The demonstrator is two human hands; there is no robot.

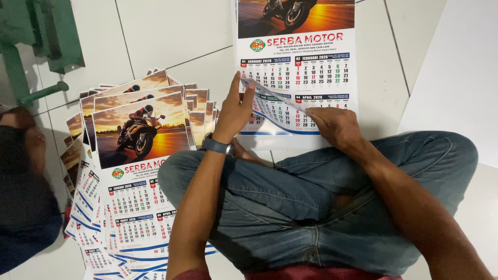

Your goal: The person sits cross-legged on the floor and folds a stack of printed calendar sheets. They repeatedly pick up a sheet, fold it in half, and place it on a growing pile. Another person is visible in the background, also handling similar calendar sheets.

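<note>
Lying flat on the white tiled floor (pixel 171 31) just past the crossed legs in blue jeans (pixel 311 202), a glossy paper wall calendar with a motorcycle sunset photo (pixel 298 46) is being folded up from its bottom edge. That curled edge is pinched by the left hand (pixel 234 111), with a dark wristwatch (pixel 217 145) worn below it, and pressed down by the right hand (pixel 334 126). A fanned stack of matching calendar sheets (pixel 132 171) is spread beside the left knee.

2 hands (pixel 236 111), 1 calendar (pixel 298 67), 1 stack (pixel 135 171).

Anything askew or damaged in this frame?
No damage visible. The calendar sheet on the floor has its bottom edge folded up, held by the left hand and right hand. The calendar stack beside it is fanned out, not squared.
</note>
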